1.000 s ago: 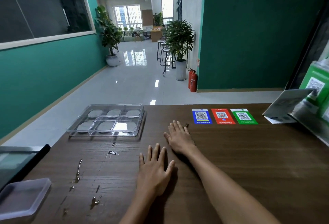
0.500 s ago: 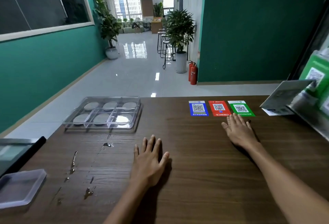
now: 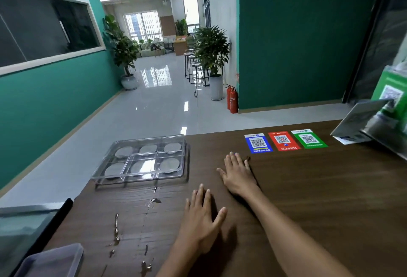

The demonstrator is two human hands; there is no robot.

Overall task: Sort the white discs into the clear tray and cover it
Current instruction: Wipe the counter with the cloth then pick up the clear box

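A clear tray with a clear lid on it stands at the far left of the dark wooden counter. Each of its compartments holds a white disc. My left hand lies flat on the counter, fingers spread, below and right of the tray. My right hand lies flat too, palm down, to the right of the tray and apart from it. Neither hand holds anything.
Small puddles of liquid trail down the counter below the tray. A frosted plastic box sits at the near left corner. Three QR stickers and a tilted stand lie at the far right.
My right hand slid out to the right towards the QR stickers, then came back left to its place beside the tray. My left hand stayed flat.
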